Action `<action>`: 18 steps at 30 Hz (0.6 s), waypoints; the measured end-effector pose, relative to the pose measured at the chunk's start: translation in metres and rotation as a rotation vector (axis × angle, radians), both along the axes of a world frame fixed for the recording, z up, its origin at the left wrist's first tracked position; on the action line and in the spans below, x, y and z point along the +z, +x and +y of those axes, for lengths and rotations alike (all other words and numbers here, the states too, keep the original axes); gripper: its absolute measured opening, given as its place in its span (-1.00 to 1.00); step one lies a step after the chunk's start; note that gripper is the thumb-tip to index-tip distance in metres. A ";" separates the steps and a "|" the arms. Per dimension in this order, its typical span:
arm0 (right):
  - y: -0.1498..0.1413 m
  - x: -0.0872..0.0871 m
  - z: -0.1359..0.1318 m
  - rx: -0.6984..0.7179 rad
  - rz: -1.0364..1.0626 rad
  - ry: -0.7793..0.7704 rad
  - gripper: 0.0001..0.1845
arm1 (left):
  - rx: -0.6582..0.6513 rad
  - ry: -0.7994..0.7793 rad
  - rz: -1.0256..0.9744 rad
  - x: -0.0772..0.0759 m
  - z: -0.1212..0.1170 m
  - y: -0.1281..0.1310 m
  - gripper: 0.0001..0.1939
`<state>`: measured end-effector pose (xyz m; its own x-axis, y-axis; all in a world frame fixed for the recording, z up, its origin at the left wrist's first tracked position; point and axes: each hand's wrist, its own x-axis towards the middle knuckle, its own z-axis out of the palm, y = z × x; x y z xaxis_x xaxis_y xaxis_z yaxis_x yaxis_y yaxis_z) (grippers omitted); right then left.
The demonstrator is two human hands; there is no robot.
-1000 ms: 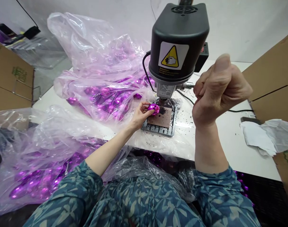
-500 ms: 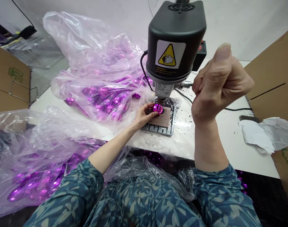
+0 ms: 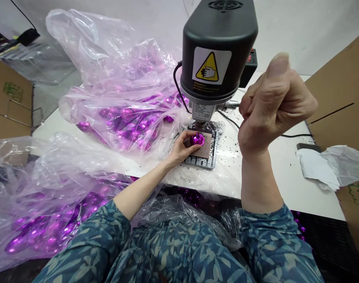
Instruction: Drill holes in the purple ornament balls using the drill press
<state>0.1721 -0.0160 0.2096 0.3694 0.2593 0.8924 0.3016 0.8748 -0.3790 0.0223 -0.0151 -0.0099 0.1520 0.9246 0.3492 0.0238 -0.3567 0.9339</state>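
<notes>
My left hand pinches a shiny purple faceted ball between thumb and fingers. The ball rests on a brown board atop the machine's dark base plate, and a dark spot shows on its upper side. Just above it is the lower tip of a black bench drill press; I cannot tell whether the two touch. Raised on the machine's right side, my right hand is closed in a fist around the end of its lever, most of which the fingers hide.
Clear plastic bags of purple balls lie on the table's left and below its edge. Dark shavings litter the white tabletop. White crumpled paper lies right; cardboard boxes stand at both sides.
The ball has turned in my left hand, so its dark spot now faces up. My left hand has shifted slightly, and my right fist has hardly moved.
</notes>
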 end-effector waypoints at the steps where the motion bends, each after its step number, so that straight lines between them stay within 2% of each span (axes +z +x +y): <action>1: 0.000 0.000 0.000 0.003 -0.001 0.003 -0.29 | -0.004 -0.011 -0.019 -0.002 0.001 0.001 -0.36; 5: 0.002 -0.007 -0.001 0.011 -0.008 0.049 -0.33 | -0.023 -0.039 -0.060 -0.004 0.001 0.002 -0.32; 10: 0.005 -0.027 -0.003 -0.122 -0.068 0.074 -0.29 | -0.006 -0.039 -0.053 -0.003 -0.001 0.002 -0.35; 14: 0.005 -0.039 0.000 -0.051 -0.047 0.181 -0.31 | 0.001 -0.031 -0.046 -0.003 -0.001 0.001 -0.39; 18: 0.005 -0.042 0.007 -0.013 -0.035 0.330 -0.34 | -0.004 -0.014 -0.043 -0.002 0.000 0.000 -0.40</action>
<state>0.1768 -0.0092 0.1679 0.3388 -0.0505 0.9395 0.3210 0.9448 -0.0650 0.0228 -0.0155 -0.0121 0.1406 0.9288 0.3429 -0.0174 -0.3440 0.9388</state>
